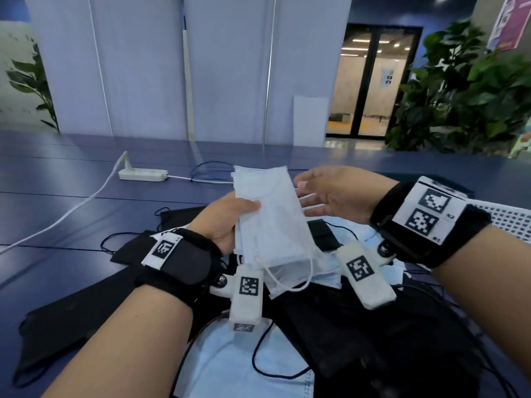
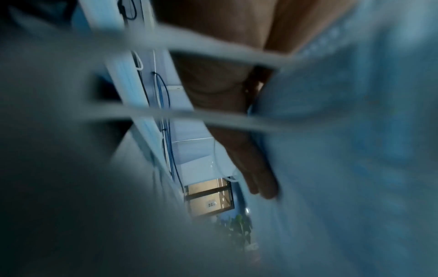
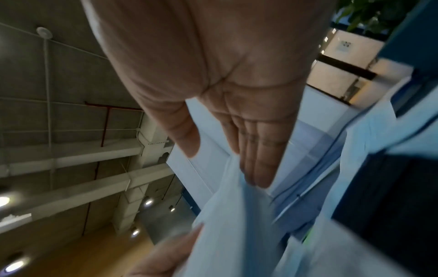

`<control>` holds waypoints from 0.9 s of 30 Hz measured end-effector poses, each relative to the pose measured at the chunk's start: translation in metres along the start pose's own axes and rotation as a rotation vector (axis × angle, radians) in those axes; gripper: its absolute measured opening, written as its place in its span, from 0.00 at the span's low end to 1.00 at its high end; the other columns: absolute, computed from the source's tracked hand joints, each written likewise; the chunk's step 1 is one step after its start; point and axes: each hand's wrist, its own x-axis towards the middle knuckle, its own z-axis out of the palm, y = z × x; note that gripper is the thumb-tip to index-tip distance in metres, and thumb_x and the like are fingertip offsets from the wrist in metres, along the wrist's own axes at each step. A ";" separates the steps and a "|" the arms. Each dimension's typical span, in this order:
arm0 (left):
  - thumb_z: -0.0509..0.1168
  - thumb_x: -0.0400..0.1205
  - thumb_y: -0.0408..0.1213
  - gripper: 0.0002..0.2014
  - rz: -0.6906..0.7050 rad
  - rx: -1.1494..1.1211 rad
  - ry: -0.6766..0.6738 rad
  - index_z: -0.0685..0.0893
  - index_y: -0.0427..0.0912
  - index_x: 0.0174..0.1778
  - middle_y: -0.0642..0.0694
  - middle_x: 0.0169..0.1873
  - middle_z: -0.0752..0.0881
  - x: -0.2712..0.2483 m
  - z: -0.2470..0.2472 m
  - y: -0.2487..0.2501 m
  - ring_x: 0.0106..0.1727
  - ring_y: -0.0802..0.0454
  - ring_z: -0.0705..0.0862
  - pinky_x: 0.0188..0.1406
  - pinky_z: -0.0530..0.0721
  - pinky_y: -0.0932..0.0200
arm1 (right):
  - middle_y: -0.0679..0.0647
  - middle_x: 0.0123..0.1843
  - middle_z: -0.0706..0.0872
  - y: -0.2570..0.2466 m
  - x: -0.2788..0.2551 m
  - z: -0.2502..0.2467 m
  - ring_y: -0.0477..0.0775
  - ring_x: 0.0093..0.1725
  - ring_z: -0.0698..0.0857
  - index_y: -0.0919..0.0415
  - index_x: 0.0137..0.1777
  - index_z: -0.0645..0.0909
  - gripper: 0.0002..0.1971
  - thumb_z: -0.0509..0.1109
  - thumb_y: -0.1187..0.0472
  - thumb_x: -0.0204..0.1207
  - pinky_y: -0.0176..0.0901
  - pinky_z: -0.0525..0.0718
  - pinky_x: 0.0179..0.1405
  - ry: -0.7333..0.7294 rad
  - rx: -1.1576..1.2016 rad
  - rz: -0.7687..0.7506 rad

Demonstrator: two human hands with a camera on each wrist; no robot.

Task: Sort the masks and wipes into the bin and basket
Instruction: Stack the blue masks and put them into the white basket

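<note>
From the head camera, the left hand [image 1: 227,222] pinches a stack of pale blue masks [image 1: 270,214] at its lower left edge, thumb curled over the top sheet, holding it above the heap of black masks [image 1: 339,317] and blue ones on the dark blue surface [image 1: 57,173]. The right hand [image 1: 336,193], just right of the stack, has straight, spread fingers [image 1: 313,211] reaching behind the stack; it grips nothing. A white mesh basket [image 1: 505,219] peeks in further right, mostly cut off; no bin shows.

The left wrist camera is nearly smothered by blurred blue mask fabric [image 2: 355,150] and ear loops; little else is readable.

The right wrist camera shows the open palm [image 3: 237,75], fingertips against the stack's edge.

These masks look light, limp and slippery in a bundle; a firm pinch across the middle would likely keep sheets from fanning.
</note>
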 end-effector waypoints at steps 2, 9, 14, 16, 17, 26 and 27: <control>0.55 0.84 0.25 0.12 0.017 0.001 0.070 0.81 0.38 0.56 0.42 0.38 0.92 -0.001 -0.009 0.007 0.35 0.47 0.91 0.29 0.89 0.52 | 0.57 0.45 0.83 0.000 -0.007 -0.015 0.51 0.41 0.84 0.63 0.50 0.80 0.04 0.65 0.64 0.80 0.40 0.85 0.44 0.045 -0.152 0.022; 0.59 0.84 0.35 0.09 0.089 -0.049 0.219 0.84 0.38 0.49 0.45 0.30 0.91 -0.006 -0.037 0.032 0.27 0.48 0.89 0.21 0.86 0.56 | 0.59 0.37 0.83 0.008 -0.021 -0.020 0.51 0.33 0.80 0.75 0.58 0.80 0.16 0.70 0.63 0.77 0.38 0.83 0.35 -0.146 -0.525 0.310; 0.57 0.85 0.34 0.09 0.034 -0.060 0.228 0.82 0.38 0.48 0.44 0.28 0.90 -0.010 -0.031 0.026 0.27 0.48 0.89 0.19 0.85 0.57 | 0.56 0.36 0.82 0.007 -0.008 0.004 0.48 0.31 0.81 0.71 0.52 0.82 0.17 0.75 0.56 0.73 0.33 0.85 0.34 -0.114 -0.825 0.349; 0.56 0.85 0.34 0.09 0.036 -0.076 0.229 0.82 0.39 0.48 0.44 0.30 0.91 -0.011 -0.031 0.025 0.29 0.48 0.90 0.24 0.87 0.55 | 0.56 0.34 0.82 0.008 -0.003 0.011 0.48 0.28 0.81 0.68 0.44 0.80 0.16 0.77 0.54 0.71 0.33 0.84 0.26 -0.108 -0.888 0.383; 0.56 0.85 0.33 0.09 0.037 -0.089 0.226 0.82 0.39 0.49 0.44 0.31 0.91 -0.012 -0.032 0.025 0.31 0.47 0.90 0.27 0.88 0.54 | 0.56 0.33 0.82 0.010 -0.001 0.014 0.47 0.25 0.81 0.67 0.41 0.80 0.15 0.78 0.54 0.70 0.33 0.82 0.22 -0.115 -0.894 0.409; 0.55 0.85 0.33 0.15 -0.054 -0.119 0.222 0.77 0.37 0.67 0.38 0.57 0.86 -0.006 -0.035 0.020 0.51 0.40 0.87 0.40 0.84 0.47 | 0.52 0.31 0.81 -0.003 0.006 0.011 0.47 0.28 0.79 0.57 0.33 0.75 0.11 0.70 0.66 0.75 0.37 0.80 0.31 -0.098 -0.827 0.222; 0.55 0.85 0.33 0.16 -0.051 -0.120 0.228 0.77 0.36 0.68 0.37 0.59 0.86 -0.005 -0.035 0.019 0.54 0.39 0.86 0.41 0.84 0.45 | 0.53 0.36 0.81 -0.009 0.005 0.007 0.47 0.31 0.78 0.56 0.35 0.75 0.10 0.68 0.66 0.76 0.39 0.81 0.34 -0.005 -0.773 0.167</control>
